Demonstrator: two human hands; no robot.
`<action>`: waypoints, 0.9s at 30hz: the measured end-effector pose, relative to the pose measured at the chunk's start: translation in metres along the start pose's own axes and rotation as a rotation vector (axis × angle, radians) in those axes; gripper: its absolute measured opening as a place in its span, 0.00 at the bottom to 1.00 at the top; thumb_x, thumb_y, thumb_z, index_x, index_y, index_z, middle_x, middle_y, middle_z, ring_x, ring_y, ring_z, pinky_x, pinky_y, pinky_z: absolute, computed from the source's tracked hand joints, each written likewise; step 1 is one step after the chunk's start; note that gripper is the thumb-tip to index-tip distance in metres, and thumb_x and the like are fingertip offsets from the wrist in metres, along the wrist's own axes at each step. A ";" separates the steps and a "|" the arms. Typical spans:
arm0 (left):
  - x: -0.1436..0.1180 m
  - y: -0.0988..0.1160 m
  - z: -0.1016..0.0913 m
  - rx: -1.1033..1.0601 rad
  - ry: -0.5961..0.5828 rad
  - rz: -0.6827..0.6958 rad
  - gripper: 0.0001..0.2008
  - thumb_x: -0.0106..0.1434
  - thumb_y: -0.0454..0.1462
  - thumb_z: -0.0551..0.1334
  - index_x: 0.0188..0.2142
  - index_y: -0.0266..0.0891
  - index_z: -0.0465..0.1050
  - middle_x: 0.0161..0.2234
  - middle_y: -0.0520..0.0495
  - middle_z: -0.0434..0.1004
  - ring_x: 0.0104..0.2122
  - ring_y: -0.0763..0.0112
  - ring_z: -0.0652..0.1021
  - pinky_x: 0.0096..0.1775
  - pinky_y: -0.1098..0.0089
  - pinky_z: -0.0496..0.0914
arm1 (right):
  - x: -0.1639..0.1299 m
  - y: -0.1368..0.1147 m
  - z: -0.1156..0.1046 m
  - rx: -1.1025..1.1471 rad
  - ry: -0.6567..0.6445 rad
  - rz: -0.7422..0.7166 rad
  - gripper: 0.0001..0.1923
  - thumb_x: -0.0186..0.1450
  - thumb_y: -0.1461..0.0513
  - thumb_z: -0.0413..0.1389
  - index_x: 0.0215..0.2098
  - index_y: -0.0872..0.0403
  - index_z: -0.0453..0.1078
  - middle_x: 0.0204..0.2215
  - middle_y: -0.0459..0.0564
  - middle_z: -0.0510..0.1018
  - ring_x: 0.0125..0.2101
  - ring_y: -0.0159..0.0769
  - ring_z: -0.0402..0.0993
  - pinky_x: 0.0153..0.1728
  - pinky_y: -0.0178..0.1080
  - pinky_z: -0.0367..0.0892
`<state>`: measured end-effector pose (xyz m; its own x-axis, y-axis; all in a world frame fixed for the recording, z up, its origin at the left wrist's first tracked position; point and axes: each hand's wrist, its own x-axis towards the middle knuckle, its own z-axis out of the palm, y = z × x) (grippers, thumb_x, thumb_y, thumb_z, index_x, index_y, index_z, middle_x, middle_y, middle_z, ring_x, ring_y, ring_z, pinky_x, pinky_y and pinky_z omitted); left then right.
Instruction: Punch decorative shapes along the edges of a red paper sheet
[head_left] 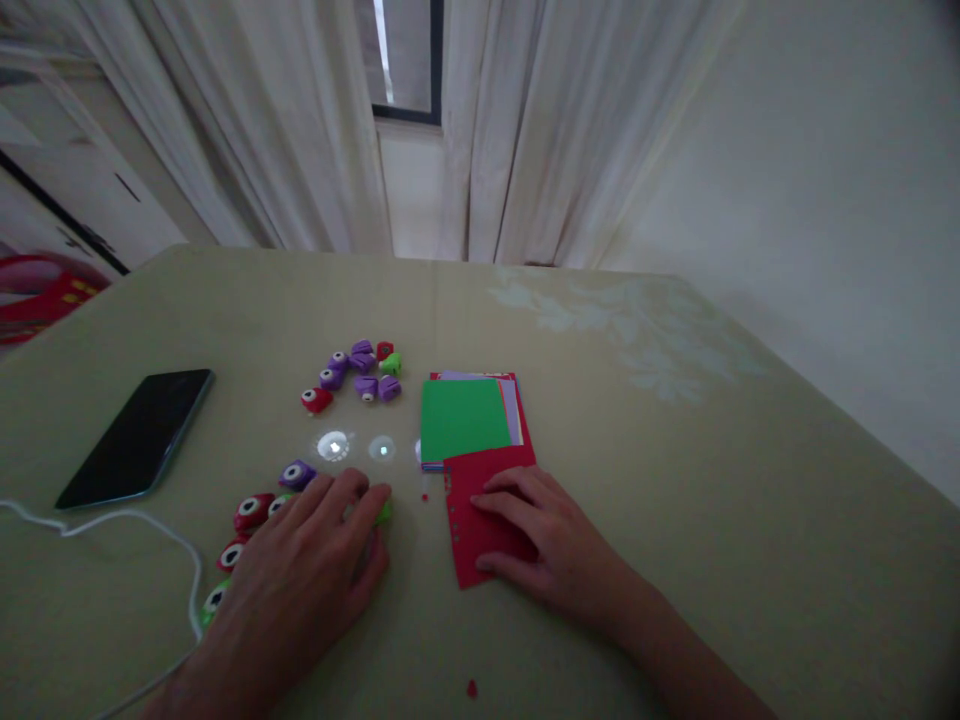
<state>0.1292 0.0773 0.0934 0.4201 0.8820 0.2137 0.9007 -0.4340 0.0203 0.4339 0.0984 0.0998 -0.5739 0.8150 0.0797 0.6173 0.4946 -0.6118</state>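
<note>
1. The left hand (315,560) lies palm-down on the surface (675,480), its fingers spread over a green punch (384,512) — only a sliver of that punch shows past the fingertips, so I cannot tell whether the grip closes on it or just presses it.
2. The right hand (551,545) rests flat on a red paper sheet (480,520), fingers loosely together, pinning it down rather than pinching it; the sheet has a row of small holes along its left edge.
3. That red sheet lies tilted at the near edge of a paper stack (469,415) with a green sheet on top, overlapping the stack's near corner.
4. Just left of the left hand, a curved row of small punches (251,510) — red, purple, green — runs toward the near edge.
5. Farther back sits a cluster of purple punches (360,370), with a red one and a green one among them.
6. A dark phone (139,435) lies well to the left, a white cable (135,525) looping near it.
7. Tiny red paper bits (472,688) lie on the surface near the sheet.
</note>
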 end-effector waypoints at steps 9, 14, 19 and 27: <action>-0.010 0.031 0.001 0.099 0.086 0.052 0.21 0.71 0.27 0.50 0.51 0.39 0.80 0.51 0.37 0.83 0.46 0.47 0.80 0.47 0.48 0.76 | 0.001 0.001 0.002 0.005 0.028 -0.006 0.26 0.67 0.55 0.71 0.61 0.52 0.76 0.57 0.58 0.78 0.57 0.50 0.73 0.61 0.53 0.70; -0.011 0.061 0.015 -0.207 0.112 0.077 0.15 0.76 0.43 0.60 0.58 0.44 0.76 0.52 0.44 0.84 0.45 0.52 0.81 0.49 0.54 0.76 | 0.002 0.000 0.003 0.005 0.033 -0.008 0.27 0.66 0.56 0.72 0.60 0.53 0.76 0.57 0.58 0.78 0.56 0.50 0.73 0.61 0.53 0.70; -0.009 0.060 0.020 -0.254 0.056 0.077 0.14 0.76 0.42 0.61 0.58 0.51 0.78 0.53 0.48 0.83 0.47 0.53 0.81 0.51 0.55 0.76 | 0.002 -0.001 0.002 0.006 0.019 0.008 0.28 0.66 0.56 0.73 0.61 0.53 0.76 0.57 0.58 0.78 0.56 0.50 0.73 0.61 0.52 0.69; -0.009 0.069 0.013 -0.219 0.088 0.185 0.09 0.75 0.34 0.61 0.43 0.46 0.81 0.42 0.49 0.85 0.38 0.58 0.80 0.43 0.59 0.76 | 0.003 -0.001 0.003 0.021 0.037 0.011 0.27 0.64 0.58 0.74 0.59 0.54 0.77 0.56 0.57 0.78 0.55 0.49 0.73 0.61 0.51 0.69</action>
<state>0.1887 0.0418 0.0803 0.5547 0.7693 0.3171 0.7607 -0.6233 0.1813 0.4295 0.0996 0.0985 -0.5465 0.8312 0.1017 0.6119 0.4793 -0.6292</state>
